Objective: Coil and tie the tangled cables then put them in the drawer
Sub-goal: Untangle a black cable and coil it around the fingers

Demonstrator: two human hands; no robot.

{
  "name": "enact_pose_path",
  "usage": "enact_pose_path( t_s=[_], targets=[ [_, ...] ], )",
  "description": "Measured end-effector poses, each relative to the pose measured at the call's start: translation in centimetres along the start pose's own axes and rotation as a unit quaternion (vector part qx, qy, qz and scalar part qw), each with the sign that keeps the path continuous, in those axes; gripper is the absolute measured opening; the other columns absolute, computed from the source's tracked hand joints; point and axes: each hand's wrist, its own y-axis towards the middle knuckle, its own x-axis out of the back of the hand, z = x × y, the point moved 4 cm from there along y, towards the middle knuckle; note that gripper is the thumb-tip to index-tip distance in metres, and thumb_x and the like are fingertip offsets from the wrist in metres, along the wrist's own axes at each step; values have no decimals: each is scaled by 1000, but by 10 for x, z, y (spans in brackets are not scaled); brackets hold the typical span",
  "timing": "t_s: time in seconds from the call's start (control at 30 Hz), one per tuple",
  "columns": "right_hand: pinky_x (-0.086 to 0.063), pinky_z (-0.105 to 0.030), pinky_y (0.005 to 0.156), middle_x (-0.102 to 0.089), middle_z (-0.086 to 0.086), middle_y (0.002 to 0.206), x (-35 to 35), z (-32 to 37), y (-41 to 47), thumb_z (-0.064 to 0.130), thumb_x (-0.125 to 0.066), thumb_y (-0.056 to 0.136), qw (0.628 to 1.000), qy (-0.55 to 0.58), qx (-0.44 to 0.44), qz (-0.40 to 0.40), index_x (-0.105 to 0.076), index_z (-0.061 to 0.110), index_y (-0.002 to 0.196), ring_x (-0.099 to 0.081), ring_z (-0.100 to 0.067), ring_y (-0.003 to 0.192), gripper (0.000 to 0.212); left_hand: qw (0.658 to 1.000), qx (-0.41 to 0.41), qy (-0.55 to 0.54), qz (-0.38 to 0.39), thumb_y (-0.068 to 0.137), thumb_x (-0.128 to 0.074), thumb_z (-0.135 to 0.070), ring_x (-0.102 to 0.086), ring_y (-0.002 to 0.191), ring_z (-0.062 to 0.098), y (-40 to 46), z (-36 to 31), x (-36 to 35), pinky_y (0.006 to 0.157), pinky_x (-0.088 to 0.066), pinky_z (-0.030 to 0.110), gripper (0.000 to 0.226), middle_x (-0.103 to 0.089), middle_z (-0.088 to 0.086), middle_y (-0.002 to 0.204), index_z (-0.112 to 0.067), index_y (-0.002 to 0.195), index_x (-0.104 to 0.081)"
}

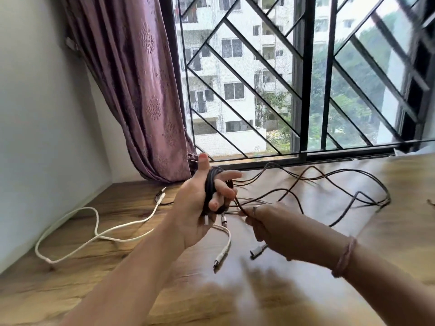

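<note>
Currently my left hand (200, 208) carries the coil of dark cable (211, 187), wound around the fingers (229, 176), which are spread and part-curled, with the thumb raised clear above the turns. My right hand (277, 228) sits just beside it, lower and to the right, its fingers pressed together and pinching the same dark cable close to where it leaves the coil.

From that pinch the uncoiled length of dark cable (329, 182) runs away to the right and toward the window grille (259, 90), lying across the tabletop (117, 231) in loose crossing loops. Its long axis is therefore left to right, with the free slack on the right-hand side, so my judgement is that the next wrap feeds from the right hand up and over the left.

A white cable (94, 231) lies separately on the tabletop to the left, well apart from the coil, near the purple curtain (141, 90). A short white cable with a plug (222, 254) hangs below the left hand; I cannot tell whether it is gripped in that hand or only lies underneath it.

Motion blur softens the far loops, so how many separate dark strands cross there is unclear. No drawer is in view, and the far end of the dark cable is hard to make out at the right.
</note>
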Motion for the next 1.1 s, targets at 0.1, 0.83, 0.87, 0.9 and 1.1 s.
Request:
enact_pose_path(
  t_s=[0.1,0.83,0.87,0.9,1.1],
  targets=[
    [-40,-31,61,-55,-4,100,-14,16,-9,2,-41,90,990,-119,76,-16,-51,13,108,-60,-24,82,23,999,-10,15,-39,88,-39,-58,-54,38,6,2,5,6,65,-44,20,73,-61,3,49,10,96,-64],
    [-56,-30,71,-54,9,101,19,-2,2,23,-80,72,956,193,180,-128,-75,17,85,-58,-4,95,15,965,222,134,33,91,-37,-64,-67,51,12,-17,51,-7,44,-51,19,58,-74,11,79,-23,82,-77],
    [-55,-26,72,-54,10,101,15,-5,4,20,-80,73,955,215,164,-120,-75,16,85,-58,-1,96,14,964,236,120,13,89,-37,-67,-65,47,12,-17,53,-5,44,-52,21,63,-74,9,75,-20,83,-77],
    [-52,-21,76,-55,10,102,13,-7,6,18,-80,73,952,235,157,-117,-75,16,86,-58,0,96,14,965,243,98,-6,88,-36,-68,-62,41,11,-16,55,-3,40,-51,21,65,-72,7,69,-17,82,-77],
    [-55,-28,82,-59,11,110,14,-10,7,28,-75,76,944,291,140,-74,-74,31,93,-65,-8,94,18,965,256,37,-48,81,-33,-77,-49,30,8,-9,57,4,33,-44,16,79,-59,8,64,-11,76,-77]
  ],
)
